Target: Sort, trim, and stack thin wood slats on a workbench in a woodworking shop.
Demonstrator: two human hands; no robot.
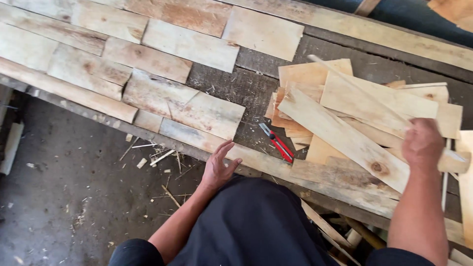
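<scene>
Although both hands are low in the frame, I read the right hand [422, 143] as the one doing the work: it sits at the right edge of the loose pile of thin wood slats [345, 113], fingers curled down over the pile. I cannot tell for certain what it grips, since the back of the hand hides the fingertips, but it looks closed on a narrow wooden strip [359, 91] whose long axis runs diagonally from the hand up and left toward the centre top of the frame. The strip lies across the broader slats, so its free end points away from the grip, up-left.

The left hand [219, 165] is at lower centre, empty and spread, fingers splayed just over the near edge of the workbench [231, 88] (touching or hovering, I cannot say). Between the two hands, a red utility knife [277, 143] lies on the bench just left of the pile, its axis also slanting down-right; the left hand is nearer to it. The laid row of weathered boards [123, 64] fills the upper left, well apart from the right hand.
</scene>
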